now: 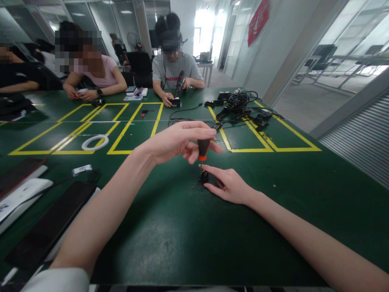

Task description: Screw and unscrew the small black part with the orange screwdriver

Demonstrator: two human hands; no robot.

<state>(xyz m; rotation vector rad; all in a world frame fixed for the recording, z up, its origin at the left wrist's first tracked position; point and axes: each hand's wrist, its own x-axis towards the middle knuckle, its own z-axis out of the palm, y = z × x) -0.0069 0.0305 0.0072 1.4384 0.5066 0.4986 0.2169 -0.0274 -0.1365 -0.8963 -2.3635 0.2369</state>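
Observation:
My left hand is closed from above around the black and orange handle of a screwdriver. The screwdriver stands upright, and its thin shaft points down into a small round black part on the green table. From the right, my right hand steadies that part, with the index finger at its top by the shaft and the thumb low on its side. A bit of metal seems to show on top of the part, too small to make out.
Yellow tape outlines mark the table. A heap of black cables lies at the back right, a white tape roll at the left. Phones or power banks fill the near left. Across the table, a person works with a power screwdriver.

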